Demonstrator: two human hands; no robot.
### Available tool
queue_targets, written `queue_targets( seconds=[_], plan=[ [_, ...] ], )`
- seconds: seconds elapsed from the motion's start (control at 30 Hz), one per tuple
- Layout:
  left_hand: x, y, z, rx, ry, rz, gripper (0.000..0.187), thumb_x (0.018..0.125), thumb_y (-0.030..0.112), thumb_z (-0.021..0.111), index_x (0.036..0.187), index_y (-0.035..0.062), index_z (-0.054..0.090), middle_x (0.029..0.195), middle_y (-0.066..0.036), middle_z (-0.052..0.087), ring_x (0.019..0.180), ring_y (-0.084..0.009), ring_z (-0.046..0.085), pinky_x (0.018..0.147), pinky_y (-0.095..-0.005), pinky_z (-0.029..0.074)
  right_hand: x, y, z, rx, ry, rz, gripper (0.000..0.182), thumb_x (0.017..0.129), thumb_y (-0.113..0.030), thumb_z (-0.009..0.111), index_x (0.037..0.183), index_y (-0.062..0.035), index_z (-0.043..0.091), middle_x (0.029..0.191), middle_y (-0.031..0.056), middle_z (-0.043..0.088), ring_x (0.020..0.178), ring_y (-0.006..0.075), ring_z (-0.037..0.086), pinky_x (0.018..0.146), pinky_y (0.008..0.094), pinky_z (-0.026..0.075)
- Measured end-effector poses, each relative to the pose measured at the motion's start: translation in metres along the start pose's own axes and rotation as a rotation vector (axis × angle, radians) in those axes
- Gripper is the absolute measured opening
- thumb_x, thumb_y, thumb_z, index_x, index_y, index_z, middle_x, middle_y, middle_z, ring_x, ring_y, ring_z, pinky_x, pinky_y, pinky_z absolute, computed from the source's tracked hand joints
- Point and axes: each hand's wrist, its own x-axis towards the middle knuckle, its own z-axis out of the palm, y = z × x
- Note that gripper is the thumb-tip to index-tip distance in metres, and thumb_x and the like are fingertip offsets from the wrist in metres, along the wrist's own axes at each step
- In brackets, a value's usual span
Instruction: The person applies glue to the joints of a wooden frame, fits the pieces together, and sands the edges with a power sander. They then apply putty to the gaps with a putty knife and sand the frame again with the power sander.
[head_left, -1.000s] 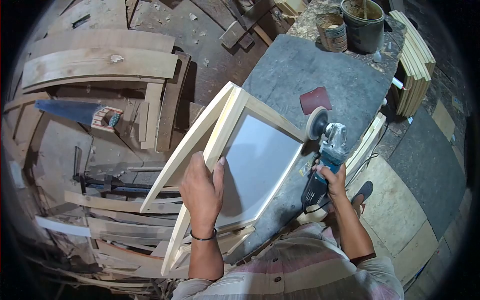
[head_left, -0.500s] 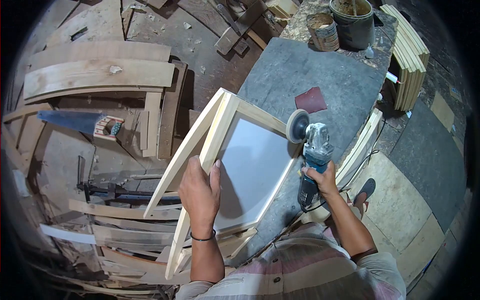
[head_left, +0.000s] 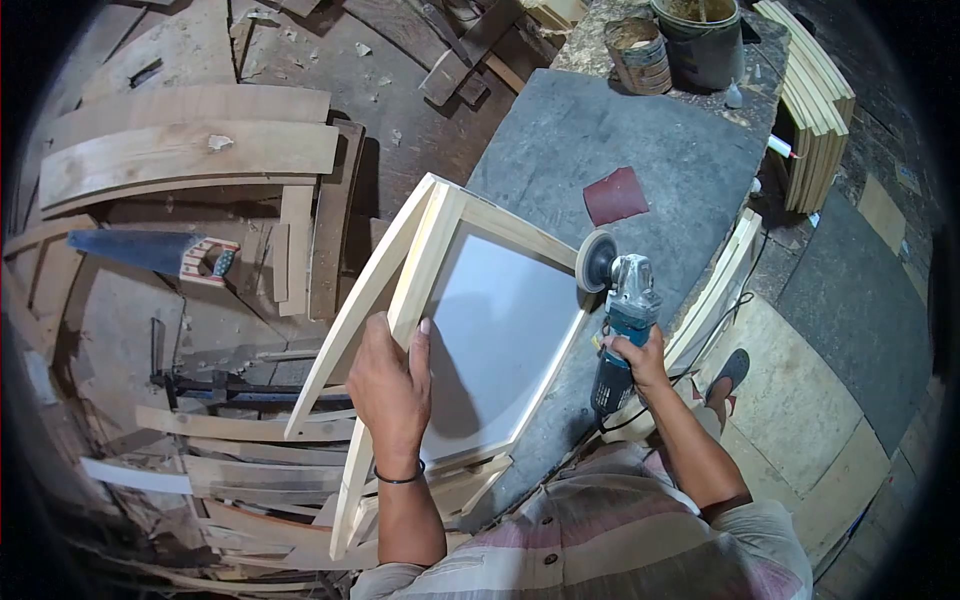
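My left hand point(head_left: 390, 385) is closed round the near-left rail of a pale wooden frame point(head_left: 428, 262), its thumb lying on the inner side. A smooth whitish panel point(head_left: 500, 330) fills the frame, and curved wooden strips run along its left side. In my right hand point(head_left: 643, 362) is a teal and black angle grinder point(head_left: 630, 315), gripped by its body. The grinder's round sanding disc point(head_left: 597, 261) stands on edge right at the frame's upper right corner. Part of the frame overlaps the grey-topped bench.
On the grey bench top point(head_left: 540, 130) lies a piece of red sandpaper point(head_left: 615, 196). A tin point(head_left: 638, 60) and a bucket point(head_left: 700, 45) stand at its far end. Curved boards point(head_left: 190, 150) and a handsaw point(head_left: 150, 250) are on the left. A cord point(head_left: 735, 308) trails at right.
The whole view has shifted slightly. The grinder's disc sits a little closer along the frame's upper right corner; both hands keep their grips.
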Motion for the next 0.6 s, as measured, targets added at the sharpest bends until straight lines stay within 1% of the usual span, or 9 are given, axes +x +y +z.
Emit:
queue_targets(
  seconds=[0.07, 0.1, 0.2, 0.27, 0.4, 0.47, 0.5, 0.57, 0.6],
  plan=[
    [0.002, 0.001, 0.000, -0.015, -0.038, -0.067, 0.035, 0.095, 0.033, 0.070, 0.098, 0.0017, 0.055, 0.067, -0.018, 0.055, 0.066, -0.0371, 0.059, 0.061, -0.0485, 0.045, 0.001, -0.002, 0.003, 0.015, -0.001, 0.018, 0.046, 0.072, -0.012, 0.083, 0.112, -0.0033, 0.063, 0.097, 0.0041, 0.066, 0.083, 0.0161, 0.064, 0.078, 0.0311, 0.052],
    [0.003, 0.001, 0.000, -0.013, -0.038, -0.065, 0.035, 0.095, 0.033, 0.070, 0.098, 0.0017, 0.055, 0.067, -0.018, 0.055, 0.066, -0.0371, 0.059, 0.061, -0.0485, 0.045, 0.001, -0.001, 0.003, 0.017, 0.000, 0.019, 0.046, 0.072, -0.012, 0.083, 0.112, -0.0033, 0.063, 0.097, 0.0041, 0.066, 0.083, 0.0161, 0.064, 0.078, 0.0311, 0.052],
    [0.005, -0.001, 0.001, 0.030, -0.055, -0.087, 0.036, 0.094, 0.035, 0.071, 0.097, 0.0025, 0.055, 0.071, -0.017, 0.057, 0.064, -0.0359, 0.058, 0.060, -0.0478, 0.045, 0.003, 0.000, 0.003, 0.034, -0.011, 0.025, 0.047, 0.072, -0.012, 0.083, 0.114, -0.0031, 0.062, 0.098, 0.0044, 0.066, 0.084, 0.0162, 0.064, 0.078, 0.0310, 0.052],
    [0.008, -0.007, 0.004, 0.050, -0.018, -0.020, 0.037, 0.094, 0.036, 0.071, 0.101, 0.0026, 0.056, 0.087, -0.016, 0.061, 0.064, -0.0348, 0.059, 0.060, -0.0466, 0.045, 0.003, 0.001, 0.004, 0.008, 0.011, 0.012, 0.048, 0.072, -0.012, 0.083, 0.114, -0.0029, 0.062, 0.098, 0.0046, 0.066, 0.084, 0.0162, 0.064, 0.078, 0.0314, 0.053],
    [0.016, -0.011, 0.005, -0.035, 0.036, 0.026, 0.038, 0.095, 0.033, 0.071, 0.102, -0.0004, 0.054, 0.094, -0.017, 0.060, 0.069, -0.0343, 0.059, 0.064, -0.0442, 0.046, 0.003, -0.001, 0.004, -0.012, 0.012, 0.007, 0.048, 0.072, -0.012, 0.083, 0.114, -0.0029, 0.062, 0.097, 0.0046, 0.066, 0.084, 0.0164, 0.064, 0.078, 0.0320, 0.053],
    [0.017, -0.014, 0.007, -0.106, 0.015, 0.012, 0.038, 0.096, 0.031, 0.070, 0.110, -0.0015, 0.054, 0.106, -0.016, 0.057, 0.070, -0.0337, 0.058, 0.066, -0.0433, 0.048, 0.006, 0.007, -0.001, 0.009, -0.016, -0.015, 0.049, 0.072, -0.013, 0.084, 0.115, -0.0027, 0.061, 0.098, 0.0049, 0.066, 0.084, 0.0167, 0.064, 0.077, 0.0323, 0.053],
    [0.017, -0.016, 0.008, -0.108, 0.013, 0.012, 0.038, 0.096, 0.031, 0.070, 0.110, -0.0015, 0.054, 0.106, -0.016, 0.057, 0.070, -0.0337, 0.058, 0.066, -0.0433, 0.048, 0.006, 0.007, -0.001, 0.007, -0.015, -0.014, 0.049, 0.072, -0.013, 0.084, 0.115, -0.0027, 0.061, 0.098, 0.0049, 0.066, 0.084, 0.0167, 0.064, 0.077, 0.0323, 0.053],
    [0.016, -0.019, 0.010, -0.045, 0.015, 0.034, 0.040, 0.093, 0.031, 0.071, 0.118, 0.0025, 0.058, 0.121, -0.015, 0.060, 0.071, -0.0318, 0.065, 0.067, -0.0437, 0.053, 0.004, 0.006, -0.001, 0.025, 0.005, -0.004, 0.050, 0.072, -0.013, 0.084, 0.115, -0.0026, 0.061, 0.099, 0.0051, 0.066, 0.085, 0.0169, 0.064, 0.078, 0.0323, 0.053],
    [0.016, -0.019, 0.010, -0.047, 0.012, 0.033, 0.040, 0.093, 0.031, 0.071, 0.118, 0.0025, 0.058, 0.121, -0.015, 0.060, 0.071, -0.0318, 0.065, 0.067, -0.0437, 0.053, 0.004, 0.006, 0.000, 0.022, 0.007, -0.003, 0.050, 0.072, -0.013, 0.084, 0.115, -0.0026, 0.061, 0.099, 0.0051, 0.066, 0.085, 0.0169, 0.064, 0.078, 0.0323, 0.053]
  ],
)
